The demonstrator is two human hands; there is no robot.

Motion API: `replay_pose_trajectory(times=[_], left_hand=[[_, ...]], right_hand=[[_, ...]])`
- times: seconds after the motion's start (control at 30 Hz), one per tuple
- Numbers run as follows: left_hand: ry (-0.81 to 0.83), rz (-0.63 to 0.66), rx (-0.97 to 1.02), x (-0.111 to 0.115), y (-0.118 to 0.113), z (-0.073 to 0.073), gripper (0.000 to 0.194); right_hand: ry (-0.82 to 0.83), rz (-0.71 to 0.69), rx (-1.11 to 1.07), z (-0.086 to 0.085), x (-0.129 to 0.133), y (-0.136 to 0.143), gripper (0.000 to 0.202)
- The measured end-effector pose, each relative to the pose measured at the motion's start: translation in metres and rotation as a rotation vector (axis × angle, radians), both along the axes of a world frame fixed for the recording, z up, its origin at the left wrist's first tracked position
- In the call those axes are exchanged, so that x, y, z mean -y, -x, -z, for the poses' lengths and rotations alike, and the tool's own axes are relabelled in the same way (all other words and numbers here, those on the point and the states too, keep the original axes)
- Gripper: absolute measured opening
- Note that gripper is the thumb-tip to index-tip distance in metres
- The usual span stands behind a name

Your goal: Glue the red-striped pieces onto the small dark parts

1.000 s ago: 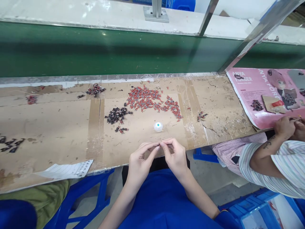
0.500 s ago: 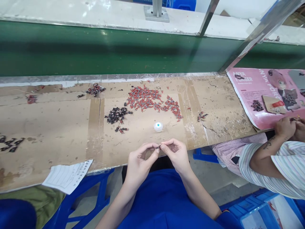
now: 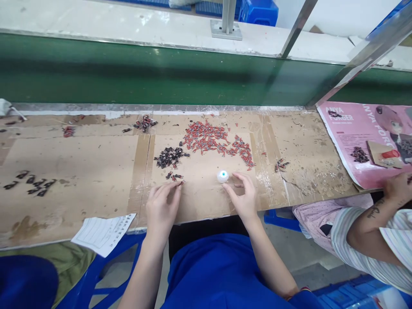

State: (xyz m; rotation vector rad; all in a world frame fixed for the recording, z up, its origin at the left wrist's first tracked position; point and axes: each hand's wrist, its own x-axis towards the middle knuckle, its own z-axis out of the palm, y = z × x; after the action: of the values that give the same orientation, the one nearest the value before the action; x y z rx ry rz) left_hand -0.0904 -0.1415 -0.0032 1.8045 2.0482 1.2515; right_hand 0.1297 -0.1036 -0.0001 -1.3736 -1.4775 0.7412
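My left hand (image 3: 163, 205) pinches a small red-and-black part (image 3: 181, 183) between thumb and fingertips, just below a few loose red-and-black pieces (image 3: 174, 176). Thumb and fingers apart, my right hand (image 3: 243, 197) is beside a small round white container (image 3: 222, 176) with a blue-green spot in its middle; nothing shows between the fingers. Beyond the hands lies a broad spread of small red parts (image 3: 206, 137) on the cardboard-covered table (image 3: 106, 171). A pile of black parts (image 3: 168, 157) sits left of it.
Further left are several black parts (image 3: 37, 185) and a paper sheet (image 3: 103, 234) over the table edge. A green barrier (image 3: 128, 77) runs behind. At the right, a person's forearm (image 3: 367, 219) and hand are near a pink poster (image 3: 347, 141).
My hands have moved apart from where they met. The left went left with a small part in its fingers; the right opened and moved up beside the white container. The view has shifted slightly.
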Motion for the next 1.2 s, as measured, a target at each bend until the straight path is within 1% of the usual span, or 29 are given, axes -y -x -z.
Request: replay_pose_trajectory(times=[0.07, 0.13, 0.2, 0.27, 0.3, 0.33, 0.43, 0.5, 0.57, 0.63, 0.7, 0.77, 0.87, 0.93, 1.0, 1.07, 1.13, 1.2], left_hand=[[-0.048, -0.013, -0.133, -0.005, 0.007, 0.001, 0.019], [-0.09, -0.021, -0.201, -0.011, 0.012, -0.003, 0.017], [-0.131, -0.04, -0.231, -0.022, 0.017, -0.008, 0.014], [-0.153, -0.024, -0.264, -0.037, 0.026, -0.012, 0.017], [-0.147, 0.017, -0.296, -0.047, 0.033, -0.013, 0.021], [-0.117, 0.092, -0.34, -0.057, 0.04, -0.013, 0.026], [0.022, 0.408, -0.513, -0.087, 0.062, -0.011, 0.032], [0.08, 0.575, -0.595, -0.102, 0.075, -0.01, 0.035], [0.101, 0.666, -0.646, -0.112, 0.082, -0.009, 0.036], [0.097, 0.697, -0.681, -0.114, 0.084, -0.01, 0.037], [0.074, 0.696, -0.683, -0.111, 0.081, -0.013, 0.036], [0.041, 0.673, -0.624, -0.103, 0.072, -0.017, 0.034], [-0.027, 0.613, -0.398, -0.083, 0.049, -0.023, 0.025], [-0.057, 0.578, -0.216, -0.067, 0.028, -0.023, 0.022], [-0.059, 0.579, -0.086, -0.05, 0.005, -0.019, 0.023], [-0.057, 0.574, 0.001, -0.037, -0.015, -0.01, 0.02], [-0.052, 0.521, 0.041, -0.027, -0.029, 0.002, 0.016], [-0.05, 0.475, 0.038, -0.021, -0.037, 0.013, 0.014]], right_hand=[[-0.014, -0.032, 0.084, 0.006, -0.008, 0.001, 0.038], [-0.015, -0.068, 0.157, 0.009, -0.013, 0.003, 0.04], [-0.028, -0.102, 0.209, 0.01, -0.016, 0.006, 0.037], [-0.052, -0.133, 0.229, 0.01, -0.017, 0.007, 0.031], [-0.061, -0.144, 0.225, 0.01, -0.017, 0.008, 0.028], [-0.064, -0.15, 0.213, 0.01, -0.017, 0.007, 0.026], [-0.016, -0.123, 0.133, 0.012, -0.015, 0.006, 0.027], [0.06, -0.091, 0.058, 0.013, -0.014, 0.005, 0.03], [0.133, -0.072, -0.018, 0.014, -0.013, 0.005, 0.032], [0.173, -0.066, -0.086, 0.015, -0.012, 0.005, 0.033], [0.189, -0.063, -0.151, 0.015, -0.013, 0.005, 0.034], [0.183, -0.076, -0.23, 0.015, -0.013, 0.004, 0.035], [0.136, -0.104, -0.357, 0.013, -0.014, 0.002, 0.036], [0.129, -0.085, -0.423, 0.009, -0.014, 0.0, 0.037], [0.149, -0.024, -0.49, 0.006, -0.014, -0.001, 0.036], [0.17, 0.043, -0.581, 0.004, -0.014, -0.002, 0.032], [0.2, 0.087, -0.69, 0.003, -0.014, -0.003, 0.027], [0.251, 0.094, -0.768, 0.003, -0.013, -0.004, 0.025]])
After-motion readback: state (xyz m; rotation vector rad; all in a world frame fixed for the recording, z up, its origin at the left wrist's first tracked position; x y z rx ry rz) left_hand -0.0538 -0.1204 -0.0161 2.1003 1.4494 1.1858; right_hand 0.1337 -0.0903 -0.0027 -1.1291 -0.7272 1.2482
